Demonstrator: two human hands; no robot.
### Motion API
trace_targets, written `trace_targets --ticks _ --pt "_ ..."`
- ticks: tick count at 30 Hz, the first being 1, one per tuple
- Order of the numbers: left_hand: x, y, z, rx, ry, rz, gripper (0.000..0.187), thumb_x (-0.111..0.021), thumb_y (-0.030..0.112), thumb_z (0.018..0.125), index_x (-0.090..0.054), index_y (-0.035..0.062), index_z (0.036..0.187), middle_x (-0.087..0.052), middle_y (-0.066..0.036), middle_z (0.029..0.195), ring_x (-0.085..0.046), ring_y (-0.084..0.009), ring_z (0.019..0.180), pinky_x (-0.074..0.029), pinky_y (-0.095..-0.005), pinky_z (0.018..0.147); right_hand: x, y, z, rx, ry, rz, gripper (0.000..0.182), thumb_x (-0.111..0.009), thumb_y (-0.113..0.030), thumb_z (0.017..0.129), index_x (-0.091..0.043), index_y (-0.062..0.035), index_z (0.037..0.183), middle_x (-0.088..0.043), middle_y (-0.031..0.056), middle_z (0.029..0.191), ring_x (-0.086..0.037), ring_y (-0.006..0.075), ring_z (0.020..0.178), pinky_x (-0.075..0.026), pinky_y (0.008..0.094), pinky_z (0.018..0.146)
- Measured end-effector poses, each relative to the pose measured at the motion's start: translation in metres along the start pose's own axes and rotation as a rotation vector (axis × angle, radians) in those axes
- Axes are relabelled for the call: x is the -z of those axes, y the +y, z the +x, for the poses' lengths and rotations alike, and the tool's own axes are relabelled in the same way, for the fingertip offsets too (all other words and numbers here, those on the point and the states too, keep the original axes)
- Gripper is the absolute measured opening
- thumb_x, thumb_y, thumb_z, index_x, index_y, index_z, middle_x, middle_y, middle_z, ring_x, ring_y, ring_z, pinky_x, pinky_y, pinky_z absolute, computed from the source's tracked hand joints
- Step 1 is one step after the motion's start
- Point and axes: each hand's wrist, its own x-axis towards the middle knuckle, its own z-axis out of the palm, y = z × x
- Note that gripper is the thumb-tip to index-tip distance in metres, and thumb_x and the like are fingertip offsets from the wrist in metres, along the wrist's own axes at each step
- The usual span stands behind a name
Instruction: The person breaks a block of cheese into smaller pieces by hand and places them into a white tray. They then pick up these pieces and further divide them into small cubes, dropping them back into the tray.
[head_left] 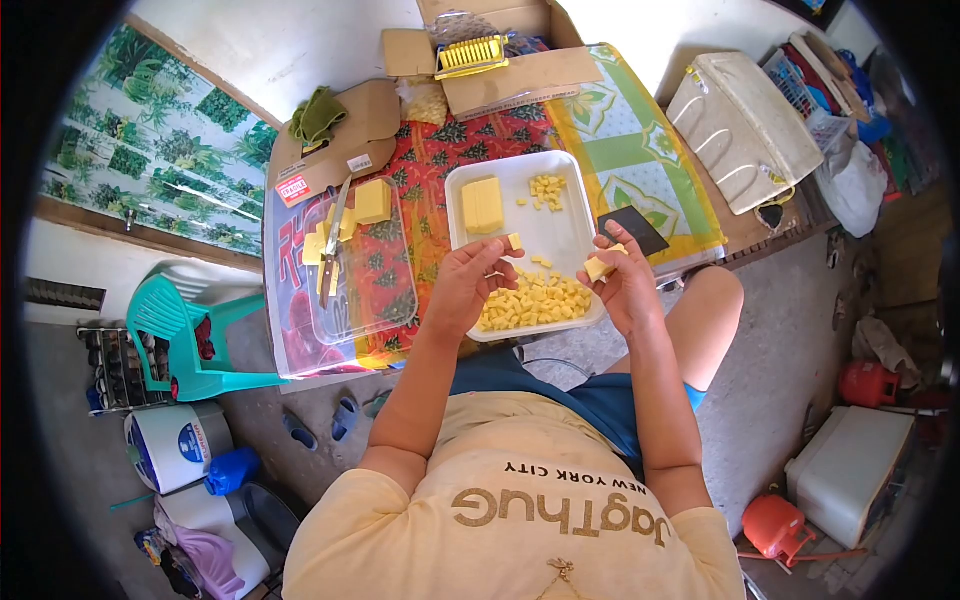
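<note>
- Cubes of yellow food are what both hands work with: the left hand (468, 283) pinches one small yellow cube (514, 241) between fingertips and thumb, held just above the white tray (578, 232).
- Right hand (625, 283) is curled closed around a slightly larger yellow piece (598, 268), held at the tray's near right edge, close beside the left hand.
- Directly under and between the two hands lies a heap of cut cubes (535, 303), filling the near end of the tray.
- Beyond the left hand, at the far end of the tray, sits an uncut yellow block (482, 204); a small scatter of cubes (547, 190) lies just to its right, and a few loose bits rest mid-tray.
- Just past the right hand, a dark flat card (633, 230) lies on the surface beside the tray's right rim.
- To the left of the left hand, a clear cutting board (375, 290) carries more yellow slabs (371, 201) and a knife (331, 240) laid lengthwise.
- Farther out, beyond the tray, an open cardboard box (515, 70) holds a yellow comb-like cutter (472, 55); a green cloth (317, 115) rests on brown cardboard to the far left.
- The surface (620, 140) is covered with a patterned red, green and yellow cloth.
- A turquoise plastic chair (185, 335) stands on the floor, well left of the hands.
</note>
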Motion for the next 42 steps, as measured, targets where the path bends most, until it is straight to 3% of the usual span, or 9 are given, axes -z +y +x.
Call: trace_targets --ticks 7,13,19,28,42 --pt "0.001 -0.003 0.000 -0.003 -0.005 0.026 0.022 -0.060 0.015 0.093 -0.063 -0.0016 0.107 -0.066 -0.011 0.094 -0.063 -0.0141 0.075 -0.053 -0.0301 0.070 -0.003 0.002 -0.001 0.012 -0.024 0.012 0.060 -0.050 0.003 0.078 -0.037 -0.0088 0.134 -0.048 0.0060 0.117 -0.056 0.0165 0.096 -0.055 0.0392 0.083" --pt "-0.006 -0.001 -0.003 0.015 -0.053 -0.049 0.019 -0.060 0.011 0.091 -0.062 -0.0015 0.104 -0.065 -0.009 0.090 -0.063 -0.0155 0.076 -0.053 -0.0313 0.070 -0.006 0.000 -0.005 0.009 -0.079 -0.102 0.048 -0.061 -0.002 0.083 -0.047 -0.0104 0.128 -0.048 0.0027 0.113 -0.052 0.0119 0.095 -0.051 0.0318 0.079" --pt "-0.011 -0.011 -0.004 0.045 -0.124 -0.040 0.018 -0.061 0.010 0.088 -0.061 -0.0008 0.102 -0.064 -0.008 0.087 -0.063 -0.0168 0.076 -0.054 -0.0324 0.072 -0.023 0.004 -0.022 0.406 -0.341 -0.591 0.045 -0.076 -0.005 0.075 -0.060 -0.0105 0.117 -0.053 0.0017 0.106 -0.052 0.0106 0.098 -0.046 0.0245 0.077" --pt "-0.019 -0.015 -0.005 0.045 -0.216 0.036 0.017 -0.066 0.007 0.084 -0.062 -0.0014 0.099 -0.064 -0.006 0.089 -0.061 -0.0126 0.078 -0.051 -0.0272 0.075 -0.028 0.007 -0.025 0.712 -0.354 -0.864 0.037 -0.080 -0.004 0.070 -0.068 -0.0107 0.104 -0.053 0.0070 0.103 -0.052 0.0158 0.093 -0.046 0.0270 0.075" --pt "-0.026 -0.011 -0.008 0.042 -0.335 0.060 0.024 -0.065 0.009 0.085 -0.063 -0.0024 0.106 -0.063 -0.006 0.094 -0.061 -0.0133 0.083 -0.050 -0.0279 0.077 -0.029 0.004 -0.032 0.697 -0.349 -0.806 0.035 -0.078 0.000 0.070 -0.070 -0.0114 0.102 -0.052 0.0060 0.106 -0.054 0.0136 0.087 -0.047 0.0263 0.073"
